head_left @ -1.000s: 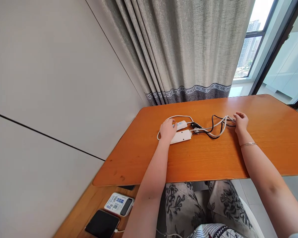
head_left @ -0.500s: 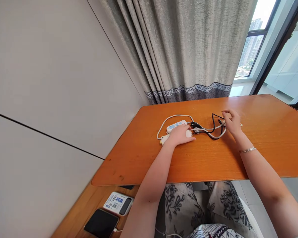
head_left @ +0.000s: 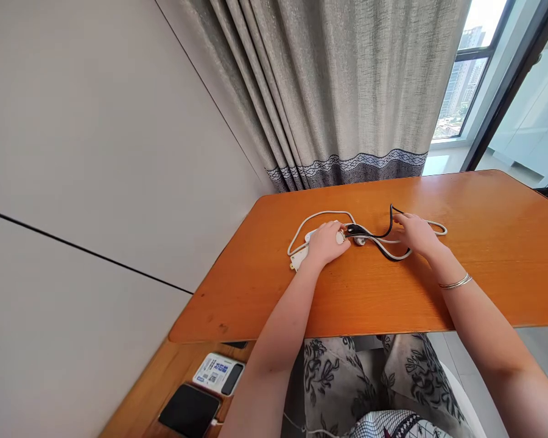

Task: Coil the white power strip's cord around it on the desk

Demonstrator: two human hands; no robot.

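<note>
My left hand is closed over a white power strip lying on the table, gripping it from above near its cord end. Most of a second white power strip is hidden behind this hand. To the right, my right hand curls its fingers around a bundle of cords, a black cable and a white cable. Its fingertips are partly hidden. Between the hands lie a black plug and a white plug. A white cord loops behind the left hand.
The orange wooden table has a straight front edge before my lap. Lower left, a black phone and a white power bank lie on a wooden surface. A grey curtain hangs behind; a pale panel wall stands left.
My right hand has moved left and slightly toward me along the cords, and a white cable loop now shows beyond it. My left hand has shifted slightly left with the power strip.
</note>
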